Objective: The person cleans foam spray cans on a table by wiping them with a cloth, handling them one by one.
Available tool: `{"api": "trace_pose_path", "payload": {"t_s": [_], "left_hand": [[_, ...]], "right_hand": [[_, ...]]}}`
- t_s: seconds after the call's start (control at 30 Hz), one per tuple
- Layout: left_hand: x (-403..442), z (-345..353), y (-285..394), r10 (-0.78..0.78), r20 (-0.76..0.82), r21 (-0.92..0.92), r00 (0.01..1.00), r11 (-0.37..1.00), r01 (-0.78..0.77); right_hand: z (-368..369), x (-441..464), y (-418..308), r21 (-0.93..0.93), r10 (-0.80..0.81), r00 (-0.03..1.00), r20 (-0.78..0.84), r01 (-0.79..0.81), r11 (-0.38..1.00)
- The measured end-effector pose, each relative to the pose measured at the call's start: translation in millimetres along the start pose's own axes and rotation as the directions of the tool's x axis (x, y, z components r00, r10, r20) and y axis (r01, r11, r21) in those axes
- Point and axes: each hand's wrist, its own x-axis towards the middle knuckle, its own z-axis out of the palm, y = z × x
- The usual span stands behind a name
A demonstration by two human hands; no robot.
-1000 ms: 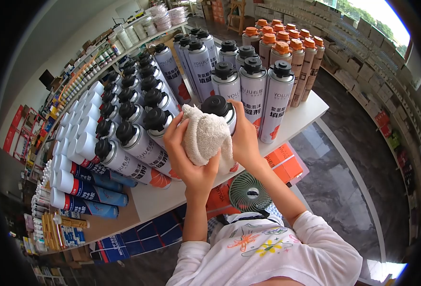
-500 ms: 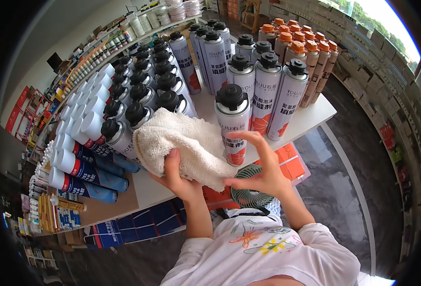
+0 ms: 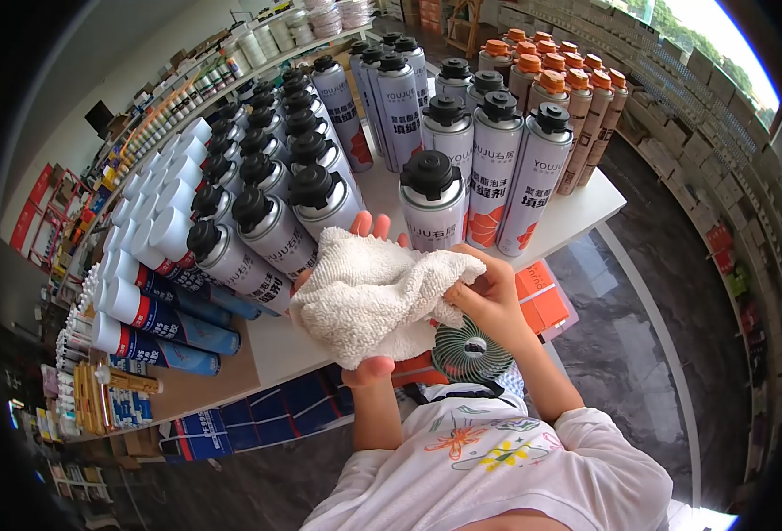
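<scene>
An off-white cloth [image 3: 364, 292] with a rough, nubbly terry surface lies bunched over the left hand [image 3: 369, 375], its folds thick and rounded and its right end drawn into a narrow, twisted corner. It is held above the near edge of the tabletop [image 3: 280, 347], in front of a pale can [image 3: 433, 212] with a black cap, whose lower part it hides.

The left hand is under the cloth, seemingly palm up, its fingers open and slightly spread; a few fingertips show past the far edge, while most of the palm is covered. The right hand [image 3: 492, 305] comes in from the right with bent fingers and pinches the cloth's corner between thumb and fingers. Both forearms reach up and forward from the white printed shirt [image 3: 497, 460].

The near can stands upright just beside more black-capped cans [image 3: 497, 168] on its right. Close rows of the same kind fill the left, next to white-capped cans [image 3: 165, 234]. Orange-capped cans [image 3: 586, 133] stand at the far right. A green round fan [image 3: 472, 352] shows below the right hand, near an orange box [image 3: 541, 303].
</scene>
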Motion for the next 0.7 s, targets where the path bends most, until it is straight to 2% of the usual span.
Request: {"api": "trace_pose_path", "payload": {"t_s": [0.07,0.1,0.2,0.23,0.27,0.3,0.33,0.37,0.4,0.47,0.5,0.6,0.67,0.7], "left_hand": [[5,3,-1,0.026,0.065,-0.010,0.998,1.000,-0.025],[2,1,0,0.022,0.064,-0.026,0.998,0.999,-0.020],[-6,-5,0,-0.050,-0.001,-0.117,0.999,0.992,0.050],[-8,-3,-1,-0.027,-0.067,-0.109,0.997,0.994,0.019],[-8,-3,1,-0.028,-0.068,-0.108,0.997,0.994,0.021],[-8,-4,3,-0.027,-0.106,-0.003,0.994,1.000,0.027],[-8,-5,6,-0.020,-0.143,0.102,0.990,0.994,0.035],[-4,8,12,-0.030,-0.269,0.079,0.963,0.995,0.053],[-3,5,13,-0.017,-0.266,0.087,0.964,0.995,0.042],[0,-4,18,0.055,-0.177,0.102,0.983,0.994,-0.038],[0,2,19,0.073,-0.273,0.177,0.959,0.984,-0.025],[0,7,20,0.110,-0.295,0.280,0.949,0.960,-0.024],[-1,9,19,0.110,-0.317,0.310,0.942,0.951,-0.007],[-1,8,17,0.106,-0.260,0.378,0.960,0.926,0.000]], "right_hand": [[0,1,0,0.138,0.036,0.999,-0.009,-0.035,0.990],[-1,1,-1,0.138,0.034,0.999,-0.012,-0.032,0.990],[-3,3,-5,0.065,-0.005,0.999,-0.036,0.007,0.998],[-4,3,-5,0.024,0.034,0.999,-0.007,-0.034,0.999],[-5,3,-6,-0.019,0.074,0.997,0.021,-0.074,0.997],[-7,2,-8,-0.018,0.075,0.997,0.021,-0.075,0.997],[-9,1,-11,-0.136,0.110,0.989,0.095,-0.097,0.986],[-10,3,-14,-0.253,0.147,0.975,0.168,-0.102,0.962],[-11,4,-17,-0.250,0.140,0.974,0.180,-0.092,0.964],[-12,4,-21,-0.372,-0.047,0.976,0.211,0.125,0.920],[-14,3,-23,-0.374,-0.040,0.977,0.208,0.118,0.920],[-20,5,-13,-0.333,-0.116,0.957,0.266,0.204,0.921],[-19,4,-9,-0.310,-0.153,0.956,0.248,0.228,0.923],[-20,2,-6,-0.330,-0.135,0.973,0.186,0.191,0.924]]}}
